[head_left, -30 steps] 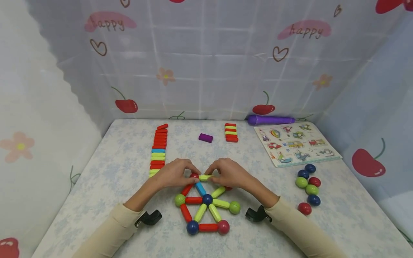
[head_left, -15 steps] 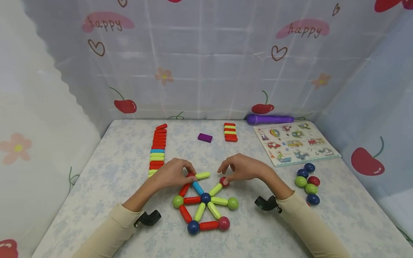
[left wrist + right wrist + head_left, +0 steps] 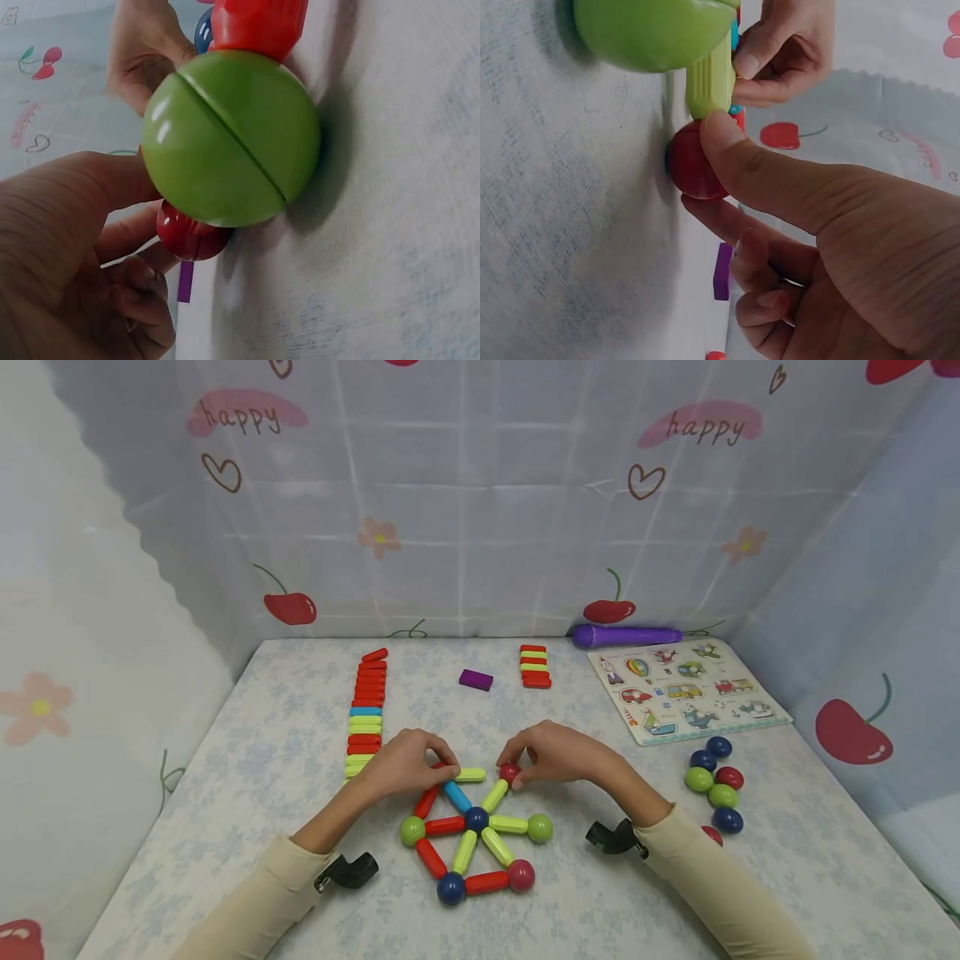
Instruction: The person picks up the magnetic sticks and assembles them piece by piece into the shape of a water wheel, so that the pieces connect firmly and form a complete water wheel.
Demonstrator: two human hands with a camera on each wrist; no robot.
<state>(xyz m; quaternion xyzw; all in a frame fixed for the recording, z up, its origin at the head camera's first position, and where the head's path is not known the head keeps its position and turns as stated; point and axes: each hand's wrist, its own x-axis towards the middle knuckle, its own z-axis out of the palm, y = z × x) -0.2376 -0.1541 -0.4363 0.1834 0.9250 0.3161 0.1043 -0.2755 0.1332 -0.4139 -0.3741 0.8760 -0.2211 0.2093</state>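
A flat wheel of magnetic rods and balls lies on the table, its spokes meeting at a dark blue hub ball [image 3: 476, 819]. My left hand [image 3: 408, 764] pinches the red ball [image 3: 191, 232] at its upper left corner. From that ball a lime rod [image 3: 472, 774] points right, its far end free and close to another red ball [image 3: 509, 772]. Thumb and fingers of my right hand [image 3: 558, 753] pinch this second ball, which caps a lime spoke [image 3: 494, 796]. In the left wrist view, a green ball [image 3: 232, 139] partly covers the left hand's ball.
A column of red, lime and blue rods [image 3: 367, 693] lies at left, a shorter row [image 3: 535, 667] at the back. Between them is a purple block [image 3: 476, 680]. At right are loose balls [image 3: 722, 796], a picture board [image 3: 686, 693] and a purple microphone-shaped toy [image 3: 627, 637].
My right hand has let go of the lime rod, moved right to the red ball, then shifted it slightly left towards the rod's free end. My left hand stays at its ball.
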